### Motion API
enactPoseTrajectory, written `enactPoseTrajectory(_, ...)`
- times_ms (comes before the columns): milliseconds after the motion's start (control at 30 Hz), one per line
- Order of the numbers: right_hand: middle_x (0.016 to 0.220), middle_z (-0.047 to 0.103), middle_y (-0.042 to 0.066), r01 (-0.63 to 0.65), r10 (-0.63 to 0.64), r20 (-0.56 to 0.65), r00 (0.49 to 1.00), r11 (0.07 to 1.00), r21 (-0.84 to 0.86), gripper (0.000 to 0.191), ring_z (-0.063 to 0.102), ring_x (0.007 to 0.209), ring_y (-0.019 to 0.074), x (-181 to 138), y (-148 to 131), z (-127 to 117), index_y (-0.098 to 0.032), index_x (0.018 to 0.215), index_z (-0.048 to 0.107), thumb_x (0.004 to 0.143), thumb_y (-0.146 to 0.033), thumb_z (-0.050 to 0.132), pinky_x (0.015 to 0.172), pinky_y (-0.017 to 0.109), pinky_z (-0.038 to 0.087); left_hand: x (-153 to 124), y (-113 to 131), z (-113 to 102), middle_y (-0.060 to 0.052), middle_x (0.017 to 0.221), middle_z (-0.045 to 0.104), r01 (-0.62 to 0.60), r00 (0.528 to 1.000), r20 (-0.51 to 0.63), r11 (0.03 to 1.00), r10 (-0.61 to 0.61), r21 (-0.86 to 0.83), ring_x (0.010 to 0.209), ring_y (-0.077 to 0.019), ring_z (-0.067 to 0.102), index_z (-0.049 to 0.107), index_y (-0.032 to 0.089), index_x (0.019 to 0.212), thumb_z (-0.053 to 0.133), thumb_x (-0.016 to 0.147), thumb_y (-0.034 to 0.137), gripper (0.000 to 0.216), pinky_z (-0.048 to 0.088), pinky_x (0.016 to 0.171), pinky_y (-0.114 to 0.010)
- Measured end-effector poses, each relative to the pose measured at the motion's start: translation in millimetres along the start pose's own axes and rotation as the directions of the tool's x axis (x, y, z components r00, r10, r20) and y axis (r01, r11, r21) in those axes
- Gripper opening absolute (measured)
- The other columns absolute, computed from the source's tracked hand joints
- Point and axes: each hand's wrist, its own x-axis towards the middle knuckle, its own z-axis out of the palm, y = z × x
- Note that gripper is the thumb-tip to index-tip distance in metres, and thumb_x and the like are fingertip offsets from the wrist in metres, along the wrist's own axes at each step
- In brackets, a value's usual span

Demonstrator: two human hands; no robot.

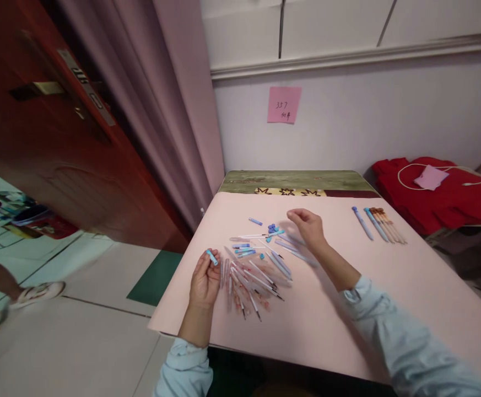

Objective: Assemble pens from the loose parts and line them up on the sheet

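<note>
Shoes (pixel 42 292) on another person's feet show at the far left, near a red-brown door (pixel 87 193) with a metal handle (pixel 44 89). A mauve curtain (pixel 178 82) hangs between that door and the wall. Next comes the person's left hand (pixel 204 284), palm up over the table's left side, thumb and fingers pinching a small blue pen part (pixel 212 257). Just right of it, on the pale pink table cover (pixel 327 336), lies a loose heap: clear pinkish tubes (pixel 229 289), thin white refills with dark tips, and short blue pieces (pixel 242 246) toward the back. Above, a pink note (pixel 284 105) (with handwriting on it) sits on the wall. Lavender tubes (pixel 279 264) lie on the heap's right side. The right hand (pixel 308 226) is over the back right of the heap, fingertips drawn close together; whether they pinch anything, one cannot tell. Both arms wear light blue sleeves (pixel 409 331). Farther right, well apart from the heap, a row of pens (pixel 383 225) lies side by side, blue ones left, brown-topped ones right. Beyond the table, a second pink note (pixel 431 177) rests on red cloth (pixel 463 212).
</note>
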Motion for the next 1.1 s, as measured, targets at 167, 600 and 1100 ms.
enactPoseTrajectory(167, 0.074, 0.069, 0.003, -0.156, 0.21, -0.133, 0.969, 0.931, 0.33, 0.035, 0.061, 0.069, 0.0141, -27, 3, -38, -0.015, 0.087, 0.074, 0.066, -0.044, 0.079, 0.07, 0.029, 0.05, -7, 8, 15, -0.007, 0.079, 0.072, -0.006, 0.996, -0.093, 0.997, -0.001, -0.074, 0.07, -0.009, 0.07, 0.065, 0.007, 0.089, 0.041, 0.095, 0.001, 0.025, 0.059, 0.068, -0.016)
enactPoseTrajectory(600, 0.077, 0.07, 0.003, -0.066, 0.107, -0.154, 0.982, 0.966, 0.25, 0.027, 0.062, 0.072, 0.0157, -59, 7, -55, -0.017, 0.085, 0.073, 0.072, -0.041, 0.078, 0.071, 0.031, 0.051, -72, -53, 124, -0.005, 0.074, 0.069, 0.168, 0.976, -0.125, 0.981, -0.18, -0.098, 0.067, -0.0104, 0.07, 0.06, 0.009, 0.083, 0.053, 0.09, 0.002, 0.012, 0.06, 0.067, -0.017)
enactPoseTrajectory(1100, 0.079, 0.071, 0.003, 0.37, -0.393, 0.1, 0.914, 0.91, 0.187, 0.005, 0.066, 0.074, 0.0175, -90, -42, -46, -0.024, 0.084, 0.073, 0.082, -0.029, 0.072, 0.07, 0.032, 0.055, -91, -100, 135, -0.004, 0.075, 0.069, 0.395, 0.905, -0.145, 0.917, -0.399, -0.058, 0.069, -0.0092, 0.069, 0.061, 0.013, 0.08, 0.053, 0.09, 0.005, 0.016, 0.057, 0.068, -0.014)
